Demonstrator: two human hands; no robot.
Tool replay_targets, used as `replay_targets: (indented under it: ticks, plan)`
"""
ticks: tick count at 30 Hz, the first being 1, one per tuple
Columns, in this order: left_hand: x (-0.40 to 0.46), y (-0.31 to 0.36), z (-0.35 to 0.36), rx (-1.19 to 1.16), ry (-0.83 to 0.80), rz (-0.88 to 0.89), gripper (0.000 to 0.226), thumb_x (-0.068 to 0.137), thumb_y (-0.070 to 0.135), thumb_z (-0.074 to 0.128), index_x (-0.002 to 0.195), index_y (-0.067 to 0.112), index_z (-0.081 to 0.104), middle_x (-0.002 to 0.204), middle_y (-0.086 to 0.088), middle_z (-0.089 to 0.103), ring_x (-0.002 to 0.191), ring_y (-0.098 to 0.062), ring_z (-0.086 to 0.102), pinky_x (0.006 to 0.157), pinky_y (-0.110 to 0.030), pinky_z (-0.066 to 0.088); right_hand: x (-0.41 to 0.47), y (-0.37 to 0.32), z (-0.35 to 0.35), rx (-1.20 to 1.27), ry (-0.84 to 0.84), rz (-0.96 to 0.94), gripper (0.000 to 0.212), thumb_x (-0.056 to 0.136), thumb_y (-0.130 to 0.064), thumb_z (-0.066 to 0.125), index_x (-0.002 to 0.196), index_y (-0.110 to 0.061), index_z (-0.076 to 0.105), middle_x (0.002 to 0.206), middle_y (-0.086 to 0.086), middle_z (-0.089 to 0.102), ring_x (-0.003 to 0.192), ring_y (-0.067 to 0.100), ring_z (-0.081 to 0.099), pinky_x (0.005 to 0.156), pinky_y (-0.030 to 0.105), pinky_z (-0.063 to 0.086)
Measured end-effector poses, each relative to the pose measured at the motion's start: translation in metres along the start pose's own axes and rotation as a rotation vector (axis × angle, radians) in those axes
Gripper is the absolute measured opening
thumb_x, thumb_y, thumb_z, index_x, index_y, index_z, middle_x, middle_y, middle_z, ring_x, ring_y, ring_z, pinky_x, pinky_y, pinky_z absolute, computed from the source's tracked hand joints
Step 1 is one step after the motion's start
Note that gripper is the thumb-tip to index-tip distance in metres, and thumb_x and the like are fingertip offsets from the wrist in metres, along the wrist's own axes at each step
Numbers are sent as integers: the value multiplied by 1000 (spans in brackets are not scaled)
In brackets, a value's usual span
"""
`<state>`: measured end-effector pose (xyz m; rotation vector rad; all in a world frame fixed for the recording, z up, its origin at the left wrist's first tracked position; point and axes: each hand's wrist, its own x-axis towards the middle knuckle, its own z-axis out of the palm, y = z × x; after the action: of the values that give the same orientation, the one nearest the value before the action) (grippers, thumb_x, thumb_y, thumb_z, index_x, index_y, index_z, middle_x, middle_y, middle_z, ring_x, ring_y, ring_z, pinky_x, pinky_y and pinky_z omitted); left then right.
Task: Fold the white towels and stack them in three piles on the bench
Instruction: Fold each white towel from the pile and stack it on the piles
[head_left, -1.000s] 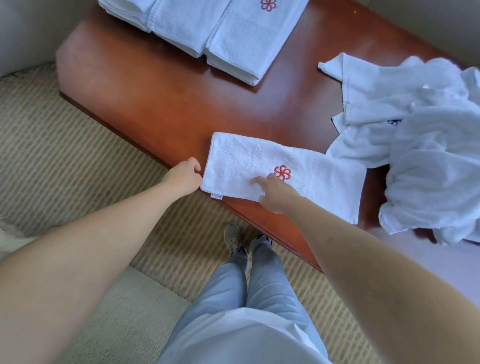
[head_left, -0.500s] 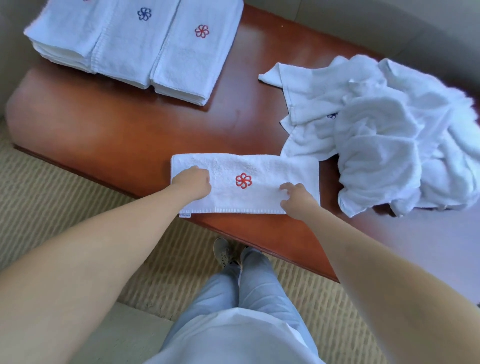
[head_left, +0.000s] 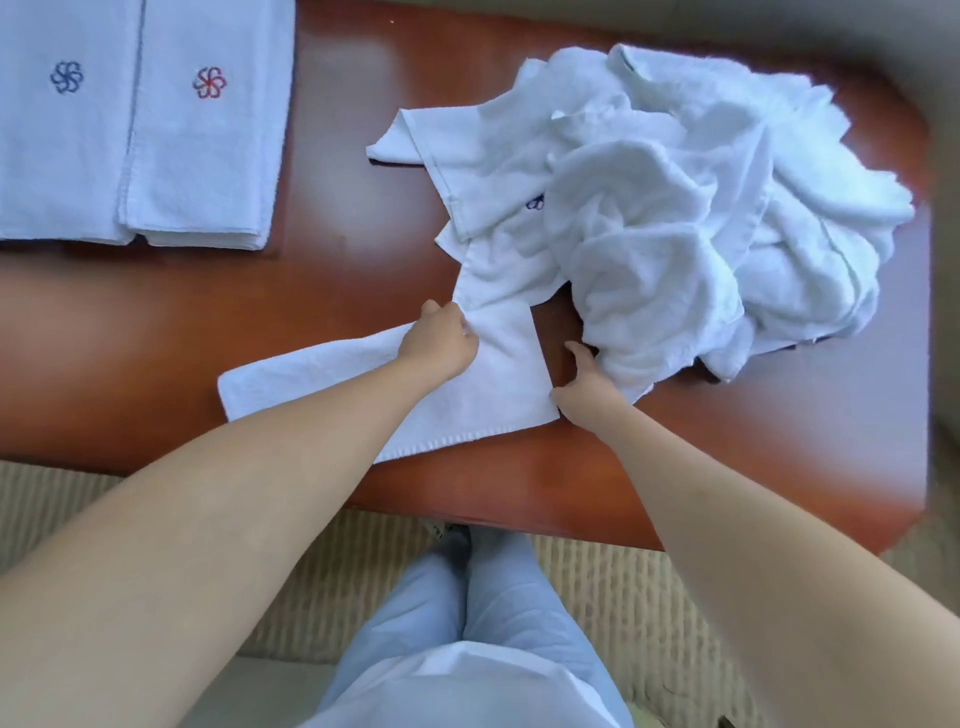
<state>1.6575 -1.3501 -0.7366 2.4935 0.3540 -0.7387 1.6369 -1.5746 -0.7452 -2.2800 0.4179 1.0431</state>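
Observation:
A white towel (head_left: 306, 382) lies along the front of the reddish wooden bench (head_left: 353, 270). My left hand (head_left: 441, 343) grips one end of it, laid over toward the right so that a flap (head_left: 511, 364) covers the towel's right part. My right hand (head_left: 584, 384) holds the towel's near right corner, thumb at the edge. Two neat piles of folded towels sit at the back left, one with a blue flower mark (head_left: 66, 78), one with a red flower mark (head_left: 210, 83).
A loose heap of unfolded white towels (head_left: 675, 208) fills the right half of the bench, touching the towel in my hands. Bare wood shows between the piles and the heap. Striped beige carpet (head_left: 623, 597) and my legs are below the bench's front edge.
My left hand has carried the towel's left end across to the right, covering the red flower mark. My right hand has stayed at the right end. The view has shifted left and down.

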Motion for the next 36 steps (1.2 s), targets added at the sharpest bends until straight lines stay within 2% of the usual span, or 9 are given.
replay_targets:
  ticks: [5,8,13,18,21,23,27,31,36]
  plan:
    - [27,35,4,269,-60,175,38,99,28,56,136,26,51,139,-7,44,128,-32,42,97,-42,40,3,1,-10,-35,-51,11,42,86,-26,66,125,-23,50,110,10,65,106,29,65,92,37,55]
    - [41,43,1,374,-59,114,42,94,23,60,134,20,45,134,-12,46,121,-37,49,93,-42,40,8,-3,-9,-70,-126,21,36,86,-26,66,118,-21,50,111,7,61,104,27,64,92,38,57]
    - [56,59,-17,357,-276,100,41,87,13,59,126,18,48,115,-9,58,93,-31,59,69,-34,47,14,-8,-8,65,-224,101,33,89,-25,70,112,-22,46,113,5,51,106,26,61,96,39,56]
    - [60,63,-35,323,-402,218,23,85,18,67,108,23,66,100,4,62,91,-21,57,69,-30,48,19,-6,-14,-19,-135,-32,63,78,-32,81,127,-32,42,98,2,53,90,20,58,60,25,42]
    - [53,60,-50,169,-480,210,15,82,15,67,91,28,66,87,9,60,77,-15,54,63,-28,43,22,-12,-15,-12,-194,-87,76,76,-32,83,140,-35,42,102,3,54,91,22,60,70,29,49]
    - [45,58,-64,96,-506,197,17,81,14,70,90,28,67,86,8,62,75,-13,54,65,-30,43,21,-20,-15,-132,-247,-93,65,78,-35,83,135,-30,53,116,5,48,97,24,60,80,34,54]
    - [27,45,-101,-82,-449,153,18,81,10,74,93,22,68,88,1,65,76,-16,54,68,-33,40,12,-44,-20,-133,-328,-138,35,81,-27,79,112,-16,67,111,4,57,98,26,62,78,32,53]
    - [6,21,-150,-259,-277,101,22,84,6,73,103,15,68,110,-13,74,90,-18,63,79,-34,46,-4,-94,-43,-44,-352,-217,31,85,-17,69,116,-15,63,104,8,68,83,20,68,71,32,56]
    - [-31,-24,-217,-469,-36,73,28,88,10,72,115,17,73,111,-2,77,107,-20,71,96,-40,54,-32,-186,-64,-130,-215,-388,25,89,-13,63,114,-9,59,105,12,68,71,22,73,48,19,50]
